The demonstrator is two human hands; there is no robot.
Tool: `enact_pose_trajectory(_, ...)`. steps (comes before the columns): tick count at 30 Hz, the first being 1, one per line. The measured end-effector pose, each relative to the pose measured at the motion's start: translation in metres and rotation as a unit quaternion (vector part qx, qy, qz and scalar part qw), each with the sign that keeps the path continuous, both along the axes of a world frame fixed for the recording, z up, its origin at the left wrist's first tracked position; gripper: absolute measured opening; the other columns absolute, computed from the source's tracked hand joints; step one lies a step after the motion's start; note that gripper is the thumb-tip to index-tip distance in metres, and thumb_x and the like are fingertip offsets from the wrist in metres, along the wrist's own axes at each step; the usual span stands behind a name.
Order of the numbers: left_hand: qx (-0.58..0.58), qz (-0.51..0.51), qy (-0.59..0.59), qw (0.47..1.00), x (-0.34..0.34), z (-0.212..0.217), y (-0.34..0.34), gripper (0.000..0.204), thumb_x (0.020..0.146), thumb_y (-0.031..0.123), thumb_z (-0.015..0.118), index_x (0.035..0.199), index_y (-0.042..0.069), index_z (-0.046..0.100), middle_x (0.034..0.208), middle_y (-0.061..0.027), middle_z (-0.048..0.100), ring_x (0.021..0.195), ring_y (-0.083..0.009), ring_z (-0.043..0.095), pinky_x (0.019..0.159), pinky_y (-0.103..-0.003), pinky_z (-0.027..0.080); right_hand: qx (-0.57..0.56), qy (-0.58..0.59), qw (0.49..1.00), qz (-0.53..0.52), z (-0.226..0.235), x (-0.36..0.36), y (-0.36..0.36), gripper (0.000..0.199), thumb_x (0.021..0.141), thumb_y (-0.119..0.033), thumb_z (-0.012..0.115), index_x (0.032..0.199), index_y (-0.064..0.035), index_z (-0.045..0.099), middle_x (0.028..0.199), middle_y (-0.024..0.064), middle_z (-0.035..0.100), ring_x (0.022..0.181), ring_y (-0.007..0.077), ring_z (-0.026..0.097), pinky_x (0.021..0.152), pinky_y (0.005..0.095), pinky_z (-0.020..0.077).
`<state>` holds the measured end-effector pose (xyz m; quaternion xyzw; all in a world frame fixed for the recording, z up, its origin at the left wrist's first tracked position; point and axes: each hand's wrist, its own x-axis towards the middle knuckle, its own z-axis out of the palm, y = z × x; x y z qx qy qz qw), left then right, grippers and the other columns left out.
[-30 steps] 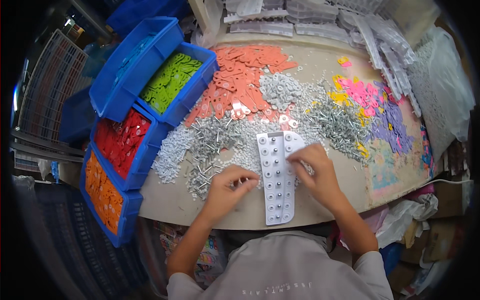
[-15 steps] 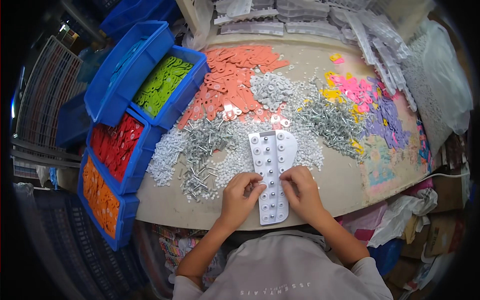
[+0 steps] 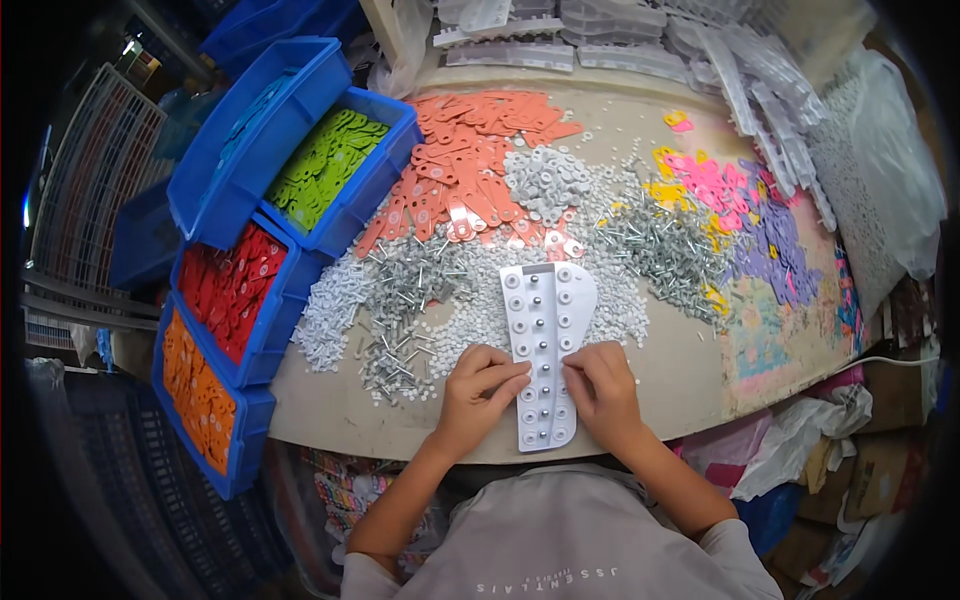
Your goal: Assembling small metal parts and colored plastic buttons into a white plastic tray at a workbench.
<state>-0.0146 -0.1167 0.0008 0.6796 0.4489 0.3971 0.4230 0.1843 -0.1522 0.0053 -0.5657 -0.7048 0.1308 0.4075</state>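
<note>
A long white plastic jig (image 3: 544,310) lies at the table's near edge. White ring-shaped pieces sit along both its sides, and a row of metal pins stands down its middle. At its left edge my left hand (image 3: 478,397) is closed in a pinch, fingertips over a ring place. My right hand (image 3: 608,398) pinches at the opposite edge, thumb and forefinger near another ring. Whatever small piece either pinch holds is hidden by the fingers. Just beyond the jig spread small white beads (image 3: 470,318) and loose metal pins (image 3: 400,345).
Blue bins with green (image 3: 335,160), red (image 3: 230,290) and orange pieces (image 3: 198,395) stand at left. Coral strips (image 3: 465,165), white rings (image 3: 548,183), more metal pins (image 3: 668,245), and pink (image 3: 712,185) and purple pieces (image 3: 775,250) cover the table. Clear plastic parts (image 3: 620,20) lie at the back.
My left thumb and forefinger have come closer together at the jig's left edge. My right hand has shifted slightly toward me. The jig stays in nearly the same place.
</note>
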Motion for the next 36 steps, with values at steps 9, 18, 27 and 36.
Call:
enact_pose_trajectory(9,0.094,-0.049,0.086,0.991,0.0,0.01,0.012,0.013,0.079,0.002,0.078,0.092,0.004,0.076,0.084,-0.0049,0.063,0.081,-0.0201,0.059,0.071,-0.031,0.048,0.027,-0.079,0.996,0.014,0.007,0.005,0.0,0.019,0.076,0.002,0.076,0.092,-0.002,0.067,0.089,0.0097,0.061,0.085,0.0296,0.059,0.074,0.0393,0.0474)
enact_pose_trajectory(18,-0.02,0.041,-0.04,0.998,0.004,0.006,0.005,0.012,0.082,-0.004,0.073,0.093,0.001,0.073,0.09,-0.0057,0.062,0.082,-0.0171,0.06,0.072,-0.027,0.048,-0.103,0.001,0.988,0.113,0.031,0.027,0.022,0.011,0.083,-0.002,0.072,0.094,-0.0031,0.07,0.086,0.0102,0.063,0.084,0.0291,0.059,0.075,0.039,0.0474)
enact_pose_trajectory(27,0.236,0.018,0.159,0.959,0.018,0.028,0.134,0.009,0.085,0.01,0.07,0.092,0.005,0.074,0.089,-0.0106,0.068,0.086,-0.0304,0.064,0.076,-0.041,0.051,0.026,-0.15,0.988,-0.024,0.02,0.046,0.151,0.007,0.085,-0.007,0.069,0.091,-0.0036,0.071,0.087,0.0128,0.065,0.089,0.0319,0.06,0.081,0.0424,0.0464)
enact_pose_trajectory(36,0.14,-0.038,0.248,0.958,0.069,-0.002,0.186,0.008,0.081,0.013,0.072,0.085,0.006,0.073,0.083,-0.0097,0.067,0.087,-0.0288,0.065,0.075,-0.043,0.052,-0.012,-0.227,0.971,-0.075,-0.007,0.04,0.178,0.009,0.084,-0.014,0.07,0.09,-0.0082,0.07,0.09,0.0085,0.066,0.091,0.0277,0.059,0.084,0.0409,0.0429)
